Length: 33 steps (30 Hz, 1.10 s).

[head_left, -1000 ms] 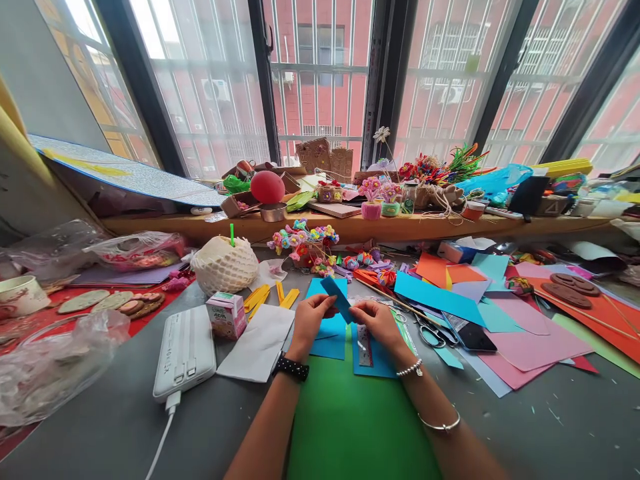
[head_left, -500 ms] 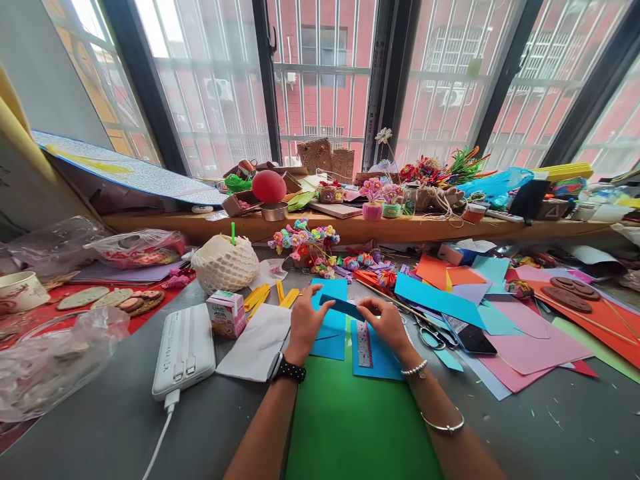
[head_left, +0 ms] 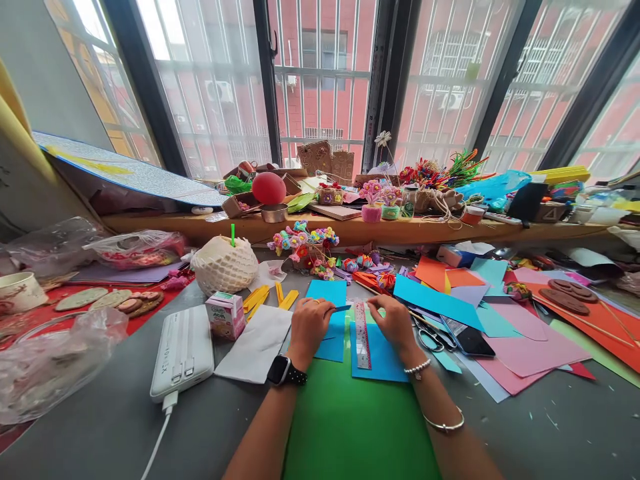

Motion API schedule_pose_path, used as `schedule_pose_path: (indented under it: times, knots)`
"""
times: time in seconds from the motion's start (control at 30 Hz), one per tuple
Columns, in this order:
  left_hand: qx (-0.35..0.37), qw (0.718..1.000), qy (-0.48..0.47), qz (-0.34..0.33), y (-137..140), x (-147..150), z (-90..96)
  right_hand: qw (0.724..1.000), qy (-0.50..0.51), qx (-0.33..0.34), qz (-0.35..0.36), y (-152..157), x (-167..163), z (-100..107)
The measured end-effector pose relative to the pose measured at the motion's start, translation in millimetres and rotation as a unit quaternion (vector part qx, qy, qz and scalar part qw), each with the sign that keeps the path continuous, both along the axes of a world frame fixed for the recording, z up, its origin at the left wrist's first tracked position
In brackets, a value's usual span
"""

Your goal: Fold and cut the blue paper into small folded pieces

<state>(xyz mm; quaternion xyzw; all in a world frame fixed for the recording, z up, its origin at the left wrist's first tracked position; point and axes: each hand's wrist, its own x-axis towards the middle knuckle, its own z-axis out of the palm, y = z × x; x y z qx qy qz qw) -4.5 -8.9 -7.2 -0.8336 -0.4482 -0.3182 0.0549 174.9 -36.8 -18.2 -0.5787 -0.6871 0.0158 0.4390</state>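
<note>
My left hand (head_left: 309, 328) is closed in a pinch on a narrow dark blue paper strip (head_left: 342, 308), whose end points toward the right. Beneath it lies a bright blue paper sheet (head_left: 327, 293) on a green mat (head_left: 365, 420). My right hand (head_left: 393, 323) is beside a clear ruler (head_left: 362, 337), with its thumb and index fingertips close together; whether anything is between them I cannot make out. The ruler rests on a second blue sheet (head_left: 383, 357), partly under my right hand. Scissors (head_left: 434, 339) lie just right of that hand.
To the left stand a white power bank (head_left: 183, 350) with a cable, a small drink carton (head_left: 225, 316) and a netted coconut (head_left: 225, 265). A white napkin (head_left: 255, 343) lies by my left wrist. At the right are a phone (head_left: 470, 337) and coloured papers (head_left: 535, 333).
Both hands held the blue strip between them before. Now it is in my left hand, turned so less of its face shows, and my right hand is apart from it.
</note>
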Motion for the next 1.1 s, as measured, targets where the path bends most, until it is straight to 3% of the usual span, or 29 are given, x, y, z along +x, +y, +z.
schedule_pose_path:
  times: [0.07, 0.27, 0.5, 1.1]
  knots:
    - [0.006, 1.000, 0.001, -0.006, 0.0, -0.9, 0.7, 1.000, 0.022, 0.011, -0.001, 0.6, 2.4, 1.2]
    - [-0.004, 0.997, 0.014, -0.073, -4.2, 7.6, 0.4, 0.993, -0.029, -0.003, 0.113, 0.3, -15.0, -0.9]
    - [0.007, 0.996, 0.003, -0.084, -2.2, 4.3, 1.3, 0.997, -0.045, 0.001, 0.066, -0.2, -9.6, -2.5]
    - [0.045, 0.999, -0.026, 0.013, 3.7, -9.2, 3.2, 0.999, -0.053, -0.012, -0.003, 3.9, -0.3, -3.3]
